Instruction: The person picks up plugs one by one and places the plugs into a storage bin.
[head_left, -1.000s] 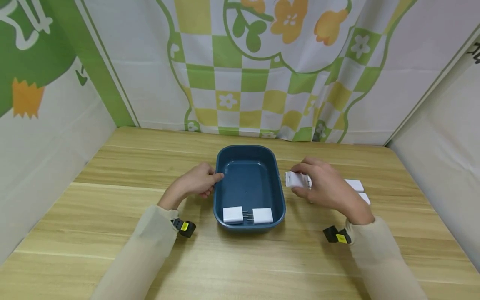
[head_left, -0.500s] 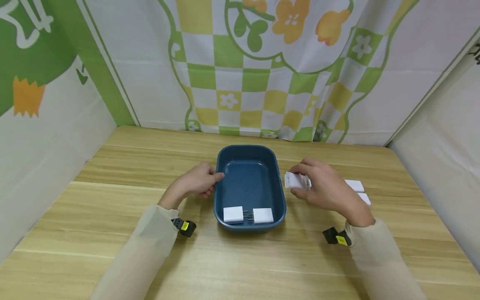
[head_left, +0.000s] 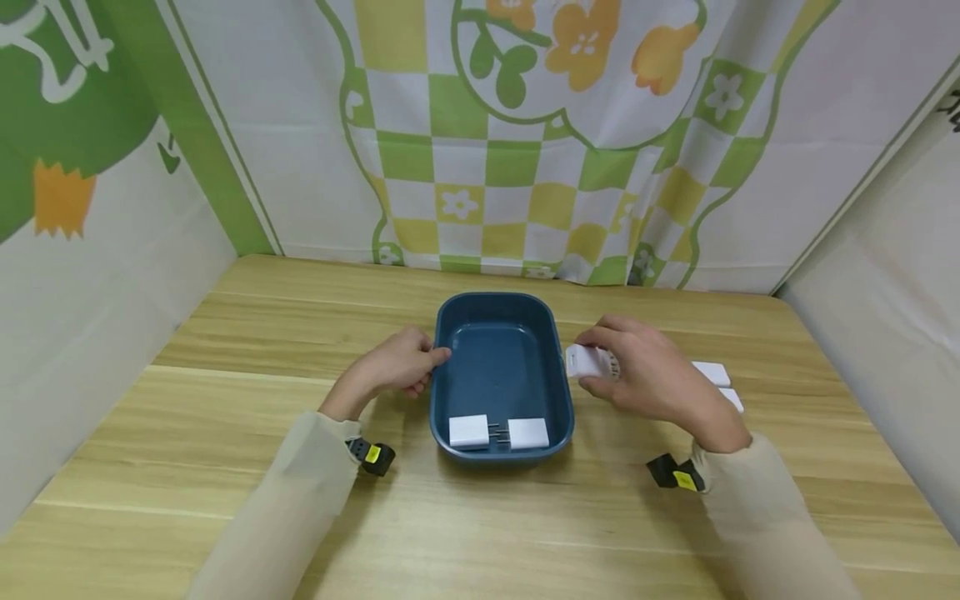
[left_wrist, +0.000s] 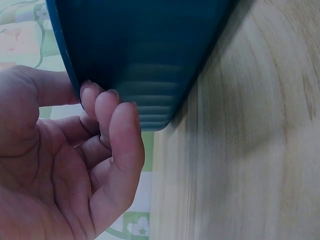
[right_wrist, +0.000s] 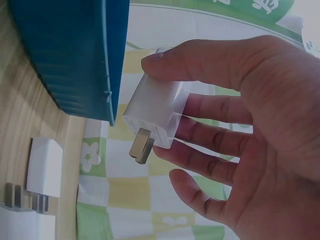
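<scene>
A dark blue plastic bin (head_left: 495, 358) stands on the wooden table. My left hand (head_left: 397, 362) pinches its left rim, thumb over the inside and fingers against the outer wall, as the left wrist view also shows (left_wrist: 75, 150). Between thumb and fingers, my right hand (head_left: 648, 375) holds a white charger plug (head_left: 587, 361) just off the bin's right rim. In the right wrist view that charger plug (right_wrist: 152, 105) has its metal prongs bare. Inside the bin, at the near end, lie two more charger plugs: a left one (head_left: 468, 432) and a right one (head_left: 528, 433), prongs facing each other.
Past my right hand, more white charger plugs (head_left: 711, 373) lie on the table (head_left: 510, 533), partly hidden by the hand. The right wrist view shows one such plug (right_wrist: 45, 167) with others by it. A patterned curtain (head_left: 480, 167) hangs behind the table.
The charger plug in my right hand has shifted slightly left towards the bin and turned a little. My left hand keeps its hold on the rim.
</scene>
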